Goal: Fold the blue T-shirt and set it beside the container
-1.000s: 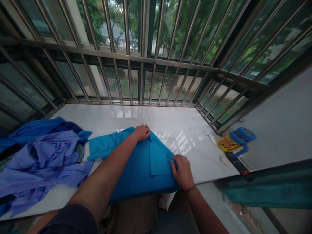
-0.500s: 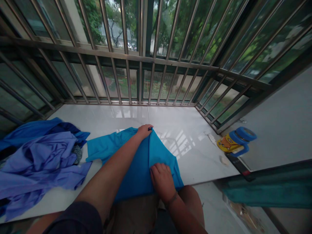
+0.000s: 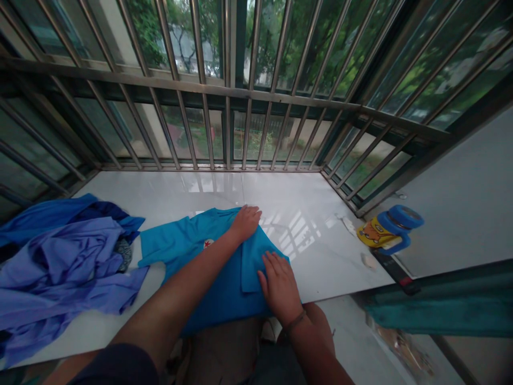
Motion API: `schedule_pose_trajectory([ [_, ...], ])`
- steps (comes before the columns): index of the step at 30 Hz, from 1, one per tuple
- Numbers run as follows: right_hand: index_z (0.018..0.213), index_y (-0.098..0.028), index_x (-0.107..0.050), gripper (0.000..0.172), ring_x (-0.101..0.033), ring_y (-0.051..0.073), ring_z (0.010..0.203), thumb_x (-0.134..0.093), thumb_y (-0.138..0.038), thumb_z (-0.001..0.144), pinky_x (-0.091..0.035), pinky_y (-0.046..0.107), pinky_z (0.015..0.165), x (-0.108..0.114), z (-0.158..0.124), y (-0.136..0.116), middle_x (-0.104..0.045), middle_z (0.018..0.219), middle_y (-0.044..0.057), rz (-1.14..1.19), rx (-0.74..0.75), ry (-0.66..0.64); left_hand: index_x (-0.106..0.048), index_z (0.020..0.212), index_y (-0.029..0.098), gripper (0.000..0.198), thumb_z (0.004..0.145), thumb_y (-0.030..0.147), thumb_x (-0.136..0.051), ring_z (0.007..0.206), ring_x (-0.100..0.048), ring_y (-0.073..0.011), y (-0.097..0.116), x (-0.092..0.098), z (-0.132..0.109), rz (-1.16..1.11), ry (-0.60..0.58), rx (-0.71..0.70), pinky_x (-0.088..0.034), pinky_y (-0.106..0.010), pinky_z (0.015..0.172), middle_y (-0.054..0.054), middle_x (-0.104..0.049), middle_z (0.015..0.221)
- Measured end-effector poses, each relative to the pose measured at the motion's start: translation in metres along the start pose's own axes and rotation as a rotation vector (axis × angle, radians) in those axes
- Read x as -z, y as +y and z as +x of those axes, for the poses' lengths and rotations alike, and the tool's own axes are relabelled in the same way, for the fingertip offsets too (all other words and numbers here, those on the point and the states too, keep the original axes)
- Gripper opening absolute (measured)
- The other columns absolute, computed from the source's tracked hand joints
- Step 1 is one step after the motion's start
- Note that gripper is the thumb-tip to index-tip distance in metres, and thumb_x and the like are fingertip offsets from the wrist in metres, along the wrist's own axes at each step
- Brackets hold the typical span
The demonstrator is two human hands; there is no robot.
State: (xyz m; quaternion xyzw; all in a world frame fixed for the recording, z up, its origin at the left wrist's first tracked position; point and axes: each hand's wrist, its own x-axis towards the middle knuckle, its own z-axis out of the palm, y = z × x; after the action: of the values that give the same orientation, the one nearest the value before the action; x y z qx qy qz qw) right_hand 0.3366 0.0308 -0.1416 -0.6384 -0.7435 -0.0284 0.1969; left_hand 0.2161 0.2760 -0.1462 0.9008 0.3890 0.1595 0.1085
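A bright blue T-shirt [image 3: 216, 294] lies spread on the white ledge, with a small round red-and-white badge [image 3: 208, 244] on its chest. Its right sleeve is folded inward over the body of the shirt. My left hand [image 3: 246, 222] rests on the shirt's upper edge at the shoulder, fingers extended. Lower down, my right hand [image 3: 280, 286] lies flat over the folded part near the right side, fingers stretched out. My left forearm crosses the shirt and hides some of its middle.
A heap of crumpled clothes, with a lavender garment [image 3: 64, 262] on top, lies on the left. A yellow and blue bottle [image 3: 385, 230] stands at the right beside a dark strip-like object [image 3: 396, 272]. Metal window bars [image 3: 224, 93] border the ledge [image 3: 316, 214] at the back.
My left fingers have let go of their pinch at the shoulder and lie flatter, slightly to the right. The sleeve now lies folded inward. My right hand has shifted up and right and flattened out.
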Motion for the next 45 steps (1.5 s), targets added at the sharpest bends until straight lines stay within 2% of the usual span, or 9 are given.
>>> schedule_pose_trajectory([
  [4, 0.167, -0.008, -0.047, 0.068, -0.042, 0.043, 0.161, -0.051, -0.048, 0.112, -0.036, 0.069, 0.126, -0.017, -0.004, 0.026, -0.043, 0.173, 0.025, -0.091, -0.187, -0.114, -0.06, 0.158, 0.022, 0.054, 0.109, 0.046, -0.055, 0.16, -0.047, -0.0332, 0.019, -0.019, -0.021, -0.009, -0.064, -0.035, -0.027, -0.057, 0.137, -0.016, -0.057, 0.168],
  [10, 0.176, -0.01, -0.032, 0.077, -0.019, 0.035, 0.172, -0.039, -0.054, 0.113, -0.021, 0.063, 0.136, -0.016, -0.002, 0.024, -0.018, 0.184, 0.014, -0.198, -0.379, -0.36, -0.042, 0.172, 0.017, 0.067, 0.113, 0.048, -0.038, 0.17, -0.029, -0.0325, 0.021, -0.014, -0.028, 0.05, -0.085, 0.07, -0.021, -0.06, 0.139, -0.015, -0.036, 0.181],
  [14, 0.178, -0.011, -0.028, 0.078, -0.016, 0.033, 0.173, -0.033, -0.054, 0.113, -0.02, 0.06, 0.136, -0.012, -0.002, 0.026, -0.014, 0.185, 0.011, -0.238, -0.381, -0.388, -0.053, 0.164, 0.014, 0.057, 0.112, 0.032, -0.038, 0.161, -0.044, -0.0344, -0.017, 0.021, -0.055, 0.15, 0.08, 0.362, -0.032, -0.056, 0.134, -0.018, -0.047, 0.174],
  [18, 0.178, -0.012, -0.029, 0.078, -0.016, 0.035, 0.172, -0.03, -0.055, 0.112, -0.022, 0.061, 0.135, -0.009, -0.008, 0.045, -0.016, 0.185, 0.012, -0.267, -0.386, -0.362, -0.064, 0.15, 0.008, 0.05, 0.106, 0.018, -0.043, 0.152, -0.054, -0.0367, -0.078, 0.075, -0.126, 0.258, 0.117, 0.606, -0.038, -0.053, 0.129, -0.025, -0.058, 0.162],
  [23, 0.178, -0.013, -0.029, 0.078, -0.017, 0.036, 0.172, -0.026, -0.056, 0.112, -0.023, 0.064, 0.134, -0.002, -0.014, 0.068, -0.019, 0.185, 0.012, -0.316, -0.414, -0.366, -0.073, 0.13, 0.006, 0.048, 0.104, 0.043, -0.057, 0.13, -0.063, -0.0429, -0.112, 0.118, -0.203, 0.319, 0.028, 0.826, -0.055, -0.052, 0.106, -0.028, -0.07, 0.134],
  [32, 0.171, -0.007, -0.042, 0.073, -0.021, 0.041, 0.17, -0.034, -0.047, 0.111, -0.022, 0.072, 0.132, 0.003, -0.012, 0.064, -0.024, 0.183, 0.021, -0.28, -0.403, -0.255, -0.071, 0.121, 0.012, 0.04, 0.11, 0.042, -0.047, 0.12, -0.071, -0.0401, -0.095, 0.147, -0.183, 0.255, -0.011, 0.86, -0.052, -0.053, 0.106, -0.024, -0.077, 0.12],
  [36, 0.163, -0.009, -0.053, 0.065, -0.033, 0.039, 0.167, -0.045, -0.043, 0.108, -0.028, 0.063, 0.134, 0.012, -0.008, 0.038, -0.037, 0.178, 0.023, 0.001, -0.234, -0.08, -0.063, 0.13, 0.022, 0.037, 0.107, 0.05, -0.057, 0.116, -0.076, -0.0322, -0.052, 0.166, -0.172, -0.087, 0.078, 0.53, -0.053, -0.045, 0.107, -0.011, -0.081, 0.116],
  [40, 0.163, -0.021, -0.052, 0.065, -0.072, 0.031, 0.129, -0.052, -0.057, 0.108, -0.06, 0.05, 0.111, 0.004, 0.003, -0.01, -0.068, 0.151, 0.017, 0.59, -0.269, -0.123, -0.06, 0.139, 0.03, 0.039, 0.108, 0.054, -0.055, 0.116, -0.078, -0.0255, -0.015, 0.169, -0.201, -0.579, 0.149, 0.233, -0.057, -0.038, 0.101, -0.004, -0.084, 0.118],
  [45, 0.165, -0.018, -0.045, 0.071, -0.078, 0.026, 0.091, -0.056, -0.056, 0.106, -0.067, 0.044, 0.084, -0.018, 0.025, -0.053, -0.074, 0.135, 0.016, 0.774, -0.378, -0.237, -0.068, 0.121, 0.024, 0.026, 0.105, 0.035, -0.05, 0.113, -0.077, -0.0264, -0.031, 0.126, -0.263, -0.463, 0.294, 0.488, -0.059, -0.042, 0.1, -0.008, -0.082, 0.117],
])
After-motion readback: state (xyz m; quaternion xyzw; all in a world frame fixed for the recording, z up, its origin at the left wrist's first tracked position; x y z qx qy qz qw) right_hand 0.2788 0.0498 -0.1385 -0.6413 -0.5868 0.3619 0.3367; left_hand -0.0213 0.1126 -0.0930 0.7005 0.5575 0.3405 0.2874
